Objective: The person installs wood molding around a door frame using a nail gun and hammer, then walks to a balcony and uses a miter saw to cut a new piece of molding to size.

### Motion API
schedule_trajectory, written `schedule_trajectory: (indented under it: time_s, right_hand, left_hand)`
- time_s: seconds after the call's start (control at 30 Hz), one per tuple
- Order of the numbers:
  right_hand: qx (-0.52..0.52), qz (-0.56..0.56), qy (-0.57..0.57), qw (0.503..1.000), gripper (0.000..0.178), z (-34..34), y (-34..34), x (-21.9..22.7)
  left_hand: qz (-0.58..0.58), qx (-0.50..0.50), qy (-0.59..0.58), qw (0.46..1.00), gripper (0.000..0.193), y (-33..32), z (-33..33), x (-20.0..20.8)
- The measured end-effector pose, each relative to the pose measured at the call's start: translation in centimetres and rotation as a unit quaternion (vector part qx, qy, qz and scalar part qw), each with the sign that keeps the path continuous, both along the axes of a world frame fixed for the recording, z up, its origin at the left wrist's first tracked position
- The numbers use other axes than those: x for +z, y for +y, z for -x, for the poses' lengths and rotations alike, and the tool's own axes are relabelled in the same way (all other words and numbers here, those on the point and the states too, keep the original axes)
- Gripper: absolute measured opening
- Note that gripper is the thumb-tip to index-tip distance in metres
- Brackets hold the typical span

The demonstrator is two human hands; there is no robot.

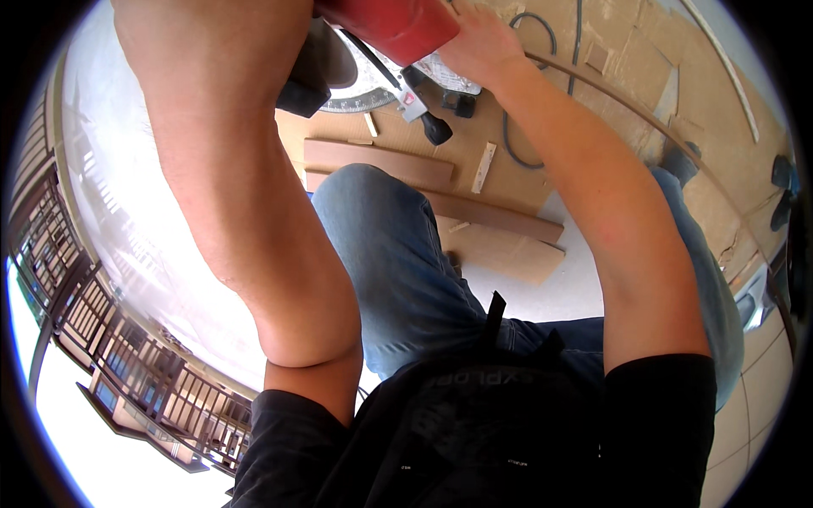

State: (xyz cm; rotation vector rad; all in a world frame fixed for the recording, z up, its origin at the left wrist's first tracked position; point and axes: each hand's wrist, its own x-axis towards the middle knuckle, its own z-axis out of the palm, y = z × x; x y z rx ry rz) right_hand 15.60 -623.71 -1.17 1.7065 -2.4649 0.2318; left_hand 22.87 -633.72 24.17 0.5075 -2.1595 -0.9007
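Note:
My left forearm reaches up past the top edge, and the left hand is out of the picture. A red saw housing sits at the top centre, above a round metal base with a curved scale, which looks like a miter saw. A black-knobbed handle sticks out from the base. My right hand is just right of the housing, closed over the end of a long brown strip. Its fingertips are partly hidden. The strip runs off to the right, behind my forearm.
Brown boards and a small wood offcut lie on cardboard below the saw. A black cable loops near my right forearm. My bent knee is close to the boards. A railing stands at the left.

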Motion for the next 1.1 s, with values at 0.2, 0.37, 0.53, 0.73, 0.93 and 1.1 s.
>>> schedule_trajectory:
  time_s: [0.2,0.37,0.53,0.73,0.93,1.1]
  right_hand:
    - [-0.004,-0.009,0.006,1.0,0.026,-0.1,0.1,-0.2]
    - [0.016,-0.043,0.032,0.998,0.032,0.2,0.0,0.2]
    - [0.022,-0.031,0.035,0.999,0.031,-0.3,-0.5,0.2]
    - [0.012,-0.02,-0.015,1.0,0.029,-0.2,0.3,0.3]
    - [-0.02,0.058,-0.215,0.975,0.027,1.5,0.6,-1.9]
    - [0.054,0.123,-0.427,0.894,0.028,-0.3,-0.2,0.2]
  left_hand:
    - [-0.004,0.016,0.021,1.0,0.046,0.9,0.0,-0.8]
    - [-0.025,0.001,0.03,0.999,0.047,0.4,-0.4,-1.0]
    - [-0.055,-0.042,0.028,0.997,0.047,0.7,-1.6,-1.6]
    - [0.067,-0.07,0.109,0.989,0.059,-0.1,-1.4,-7.6]
    - [0.032,-0.041,0.057,0.997,0.071,3.7,-3.7,-11.4]
    - [-0.076,-0.06,-0.027,0.995,0.072,4.8,-6.5,-11.8]
